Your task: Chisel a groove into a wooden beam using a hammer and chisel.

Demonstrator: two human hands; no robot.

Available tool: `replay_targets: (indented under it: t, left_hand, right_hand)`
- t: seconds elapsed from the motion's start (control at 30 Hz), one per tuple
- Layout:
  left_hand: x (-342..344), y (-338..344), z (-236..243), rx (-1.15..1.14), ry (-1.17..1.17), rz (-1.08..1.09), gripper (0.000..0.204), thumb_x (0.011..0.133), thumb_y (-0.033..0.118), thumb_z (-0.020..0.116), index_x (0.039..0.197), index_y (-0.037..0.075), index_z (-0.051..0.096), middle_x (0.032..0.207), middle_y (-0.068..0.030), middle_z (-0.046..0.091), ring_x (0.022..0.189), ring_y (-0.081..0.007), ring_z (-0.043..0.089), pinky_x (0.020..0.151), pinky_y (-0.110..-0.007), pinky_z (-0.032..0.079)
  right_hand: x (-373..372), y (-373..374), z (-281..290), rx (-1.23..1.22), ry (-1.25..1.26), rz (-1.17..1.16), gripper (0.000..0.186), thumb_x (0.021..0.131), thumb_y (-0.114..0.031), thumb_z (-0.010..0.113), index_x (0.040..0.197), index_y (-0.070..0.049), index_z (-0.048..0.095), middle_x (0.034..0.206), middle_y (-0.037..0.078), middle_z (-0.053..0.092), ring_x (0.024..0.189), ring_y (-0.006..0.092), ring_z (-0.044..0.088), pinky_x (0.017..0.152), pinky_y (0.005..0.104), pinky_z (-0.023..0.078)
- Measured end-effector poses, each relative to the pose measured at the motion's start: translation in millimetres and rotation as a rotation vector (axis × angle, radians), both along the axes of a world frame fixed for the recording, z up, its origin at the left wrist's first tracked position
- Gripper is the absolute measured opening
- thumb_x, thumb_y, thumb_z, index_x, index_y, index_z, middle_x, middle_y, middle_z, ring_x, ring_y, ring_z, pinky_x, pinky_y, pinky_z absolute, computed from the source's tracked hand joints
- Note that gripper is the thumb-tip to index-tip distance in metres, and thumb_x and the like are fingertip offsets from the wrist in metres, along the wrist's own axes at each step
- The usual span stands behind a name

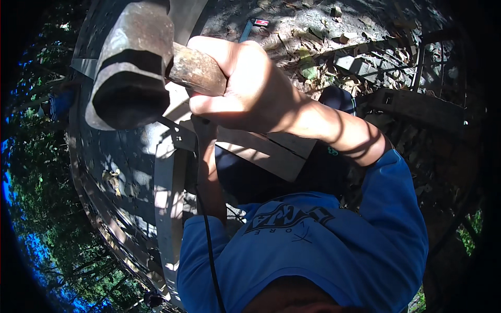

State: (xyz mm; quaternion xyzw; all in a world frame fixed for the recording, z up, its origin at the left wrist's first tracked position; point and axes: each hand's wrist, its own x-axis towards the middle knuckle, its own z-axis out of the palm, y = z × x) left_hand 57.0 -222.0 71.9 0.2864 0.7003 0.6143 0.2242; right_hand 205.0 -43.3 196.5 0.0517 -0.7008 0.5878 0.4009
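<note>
My right hand [250, 86] is raised high, wrapped round the wooden handle [197, 69] of a hammer. Its heavy, worn metal head [136, 62] looms large at the upper left, with the round striking face in shadow. Below it, my left forearm [210, 180] reaches up between the timbers. The left hand [203, 129] is mostly hidden behind the right fist and the hammer, so its fingers and anything in them do not show. Near that hand a pale wooden board [261, 152] slants across my lap, and a squared timber [169, 201] stands to its left.
A light-blue tool with a red and white end [260, 22] lies on leaf-strewn ground at the top. To the right is a timber with a square hole [415, 108]. A black cord [209, 245] hangs down my front. Green plants [47, 182] fill the left side.
</note>
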Motion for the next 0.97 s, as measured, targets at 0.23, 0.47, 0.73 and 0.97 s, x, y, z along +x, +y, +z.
replay_targets:
  t: [0.23, 0.47, 0.73, 0.97]
  left_hand:
    - [3.2, -11.4, -2.7, -0.032, -0.049, -0.111, 0.017, 0.089, 0.007, 0.067, 0.074, 0.006, 0.058, 0.061, -0.0010, 0.055, 0.053, -0.0081, 0.050, 0.052, -0.026, 0.041]
    - [30.1, -2.4, -33.7, 0.041, 0.002, 0.258, 0.016, 0.089, 0.006, 0.067, 0.075, 0.006, 0.058, 0.061, -0.0012, 0.054, 0.053, -0.0080, 0.050, 0.051, -0.026, 0.041]
    - [-8.4, 0.8, -30.7, 0.132, -0.095, -0.029, 0.013, 0.089, 0.005, 0.067, 0.078, 0.005, 0.059, 0.062, -0.0018, 0.055, 0.054, -0.0079, 0.051, 0.051, -0.025, 0.041]
    - [22.8, -10.3, -36.8, 0.081, -0.108, -0.291, 0.023, 0.085, 0.019, 0.078, 0.090, 0.004, 0.062, 0.067, -0.0038, 0.060, 0.057, -0.0099, 0.056, 0.051, -0.025, 0.044]
  right_hand:
    - [-0.4, -15.8, -94.0, 0.283, -0.773, -0.076, 0.028, 0.080, -0.015, 0.062, 0.090, 0.010, 0.060, 0.064, 0.025, 0.063, 0.062, 0.0391, 0.068, 0.056, 0.0473, 0.054]
    - [44.3, -9.2, -107.2, -0.011, -0.633, -0.017, 0.030, 0.080, -0.018, 0.072, 0.102, 0.000, 0.064, 0.084, 0.023, 0.067, 0.080, 0.0391, 0.068, 0.071, 0.0462, 0.052]
    - [55.8, -2.9, -85.0, -0.161, -0.792, -0.079, 0.017, 0.079, -0.013, 0.067, 0.092, -0.003, 0.071, 0.088, 0.019, 0.069, 0.077, 0.0331, 0.069, 0.066, 0.0408, 0.055]
    - [49.7, 13.6, -11.9, -0.160, -0.474, -0.011, 0.024, 0.079, -0.016, 0.071, 0.090, 0.004, 0.066, 0.073, 0.019, 0.067, 0.065, 0.0298, 0.068, 0.061, 0.0401, 0.053]
